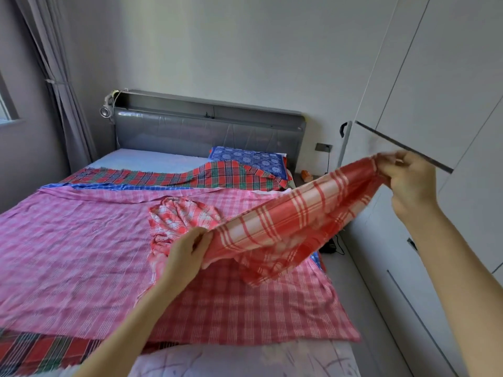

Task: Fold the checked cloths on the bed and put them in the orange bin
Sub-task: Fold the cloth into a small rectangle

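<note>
- Fingers (202, 238) of our left hand (185, 257) and right hand (411, 183) pinch the red cloth (294, 210), stretched from centre to right.
- We judge its first fold is in hand; next, bring both ends together.

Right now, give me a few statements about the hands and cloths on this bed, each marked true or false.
1. The left hand and the right hand both hold the red-and-white cloth. True.
2. The right hand is lower than the left hand. False: it is raised well above it.
3. A pink checked cloth lies spread on the bed. True.
4. The pillow by the headboard is plain white. False: it is blue with a flower pattern.
</note>
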